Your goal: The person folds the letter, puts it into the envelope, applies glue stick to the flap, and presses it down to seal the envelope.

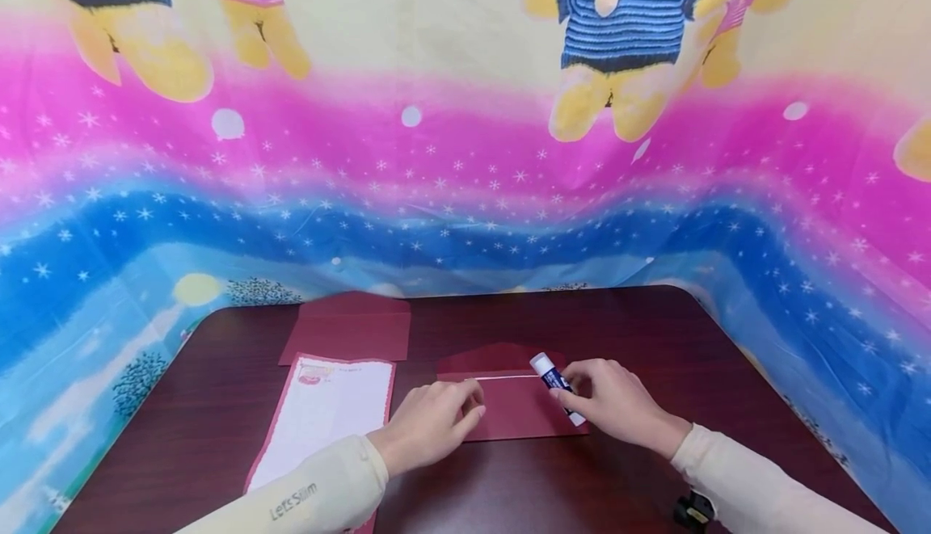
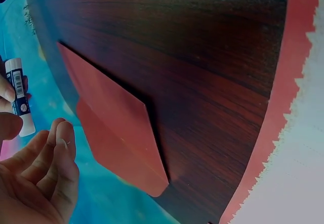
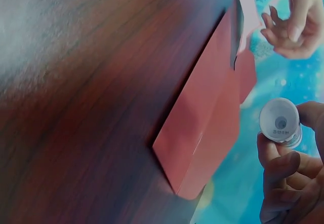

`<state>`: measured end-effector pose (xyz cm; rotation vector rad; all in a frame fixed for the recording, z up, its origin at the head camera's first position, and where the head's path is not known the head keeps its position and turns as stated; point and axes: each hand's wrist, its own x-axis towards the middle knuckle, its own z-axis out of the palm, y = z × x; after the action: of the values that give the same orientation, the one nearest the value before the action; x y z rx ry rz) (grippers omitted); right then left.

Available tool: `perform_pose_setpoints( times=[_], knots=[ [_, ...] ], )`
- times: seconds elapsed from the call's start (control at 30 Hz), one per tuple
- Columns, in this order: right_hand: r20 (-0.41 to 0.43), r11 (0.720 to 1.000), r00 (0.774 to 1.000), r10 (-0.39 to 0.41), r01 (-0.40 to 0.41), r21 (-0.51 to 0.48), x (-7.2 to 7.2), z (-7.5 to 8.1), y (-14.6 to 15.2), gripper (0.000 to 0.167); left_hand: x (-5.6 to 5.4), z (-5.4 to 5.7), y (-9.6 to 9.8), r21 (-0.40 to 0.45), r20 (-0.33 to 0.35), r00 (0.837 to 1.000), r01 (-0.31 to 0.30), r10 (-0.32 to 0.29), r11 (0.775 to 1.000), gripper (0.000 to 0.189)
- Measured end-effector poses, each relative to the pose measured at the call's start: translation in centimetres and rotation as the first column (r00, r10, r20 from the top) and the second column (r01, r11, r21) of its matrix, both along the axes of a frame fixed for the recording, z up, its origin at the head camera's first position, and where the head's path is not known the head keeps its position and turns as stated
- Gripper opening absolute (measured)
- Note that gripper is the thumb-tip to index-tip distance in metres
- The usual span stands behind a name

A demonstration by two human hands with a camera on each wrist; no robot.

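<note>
My right hand (image 1: 618, 401) grips a glue stick (image 1: 556, 388), white at both ends with a dark blue label. It is tilted over the right part of a dark red envelope (image 1: 512, 414). This envelope lies flat, its flap (image 1: 502, 356) spread toward the back and a thin white line along the fold. Above the envelope's left side hovers my left hand (image 1: 436, 421), fingers loosely bent and nothing held. The left wrist view shows those fingers (image 2: 53, 176) apart from the envelope (image 2: 114, 117). The glue stick's round white end (image 3: 280, 121) faces the right wrist camera.
A white sheet with a red border (image 1: 330, 413) lies left of my left hand, partly under the sleeve. Behind it is a second red envelope (image 1: 349, 334) with its flap up. The dark wooden table (image 1: 465, 485) meets a patterned cloth (image 1: 465, 235) at the back.
</note>
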<state>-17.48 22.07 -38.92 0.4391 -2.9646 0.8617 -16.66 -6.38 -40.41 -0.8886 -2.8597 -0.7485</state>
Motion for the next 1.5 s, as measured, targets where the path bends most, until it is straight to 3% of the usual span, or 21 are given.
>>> perform_pose_setpoints(
  times=[0.33,1.0,1.5],
  knots=[
    [-0.036,0.998,0.998,-0.054,0.055,0.03,-1.5,-0.3,2.1,0.016,-0.2,-0.9,0.4,-0.042,-0.088,0.996,0.02,-0.024,0.999,0.008],
    [0.056,0.979,0.979,-0.196,0.193,0.058,-4.1,-2.0,6.9,0.033,0.0,-2.6,0.1,-0.125,-0.199,0.979,0.011,-0.036,0.992,0.009],
    [0.11,0.972,0.968,-0.226,0.216,0.095,-5.6,-3.6,10.3,0.036,0.3,-3.1,-0.1,-0.121,-0.229,0.972,0.021,-0.048,0.992,0.008]
  ],
)
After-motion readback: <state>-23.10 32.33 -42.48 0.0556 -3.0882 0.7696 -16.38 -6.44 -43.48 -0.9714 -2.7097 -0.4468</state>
